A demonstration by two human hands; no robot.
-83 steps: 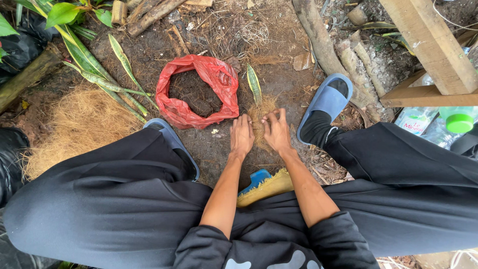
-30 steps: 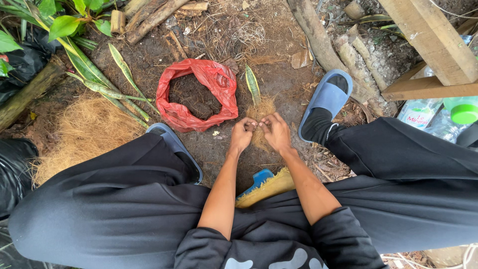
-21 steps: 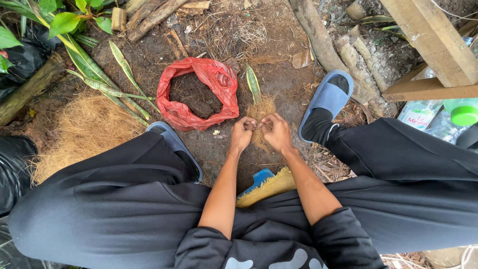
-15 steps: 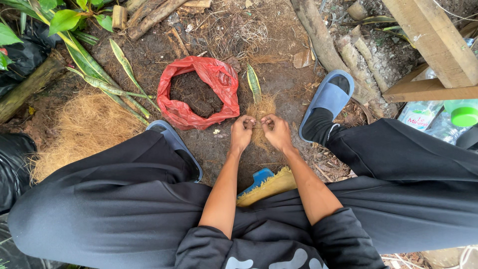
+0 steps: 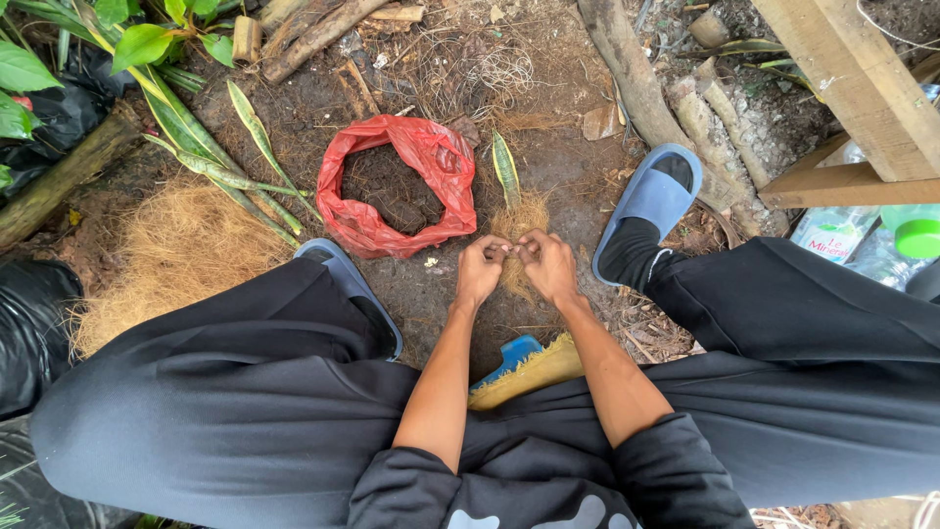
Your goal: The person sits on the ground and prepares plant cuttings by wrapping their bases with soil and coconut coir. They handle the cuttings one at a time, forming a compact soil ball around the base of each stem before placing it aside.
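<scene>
Head view: both hands pinching a fibre tuft

Left hand (image 5: 480, 271) and right hand (image 5: 548, 266) side by side over bare ground (image 5: 568, 176), fingertips touching. Grip of each pressed together, pinching the top of a brown fibre tuft (image 5: 519, 223) wrapped round a small striped leaf cutting (image 5: 505, 168). Cutting upright between the hands and the red plastic bag (image 5: 401, 186), just beside the bag. Bag open, dark soil inside. Loose fibre pile (image 5: 166, 255) well apart toward the ground's left edge. Blue sandals (image 5: 651, 196) on either side of the hands. Plastic bottle with green cap (image 5: 916, 235) at right edge.
</scene>
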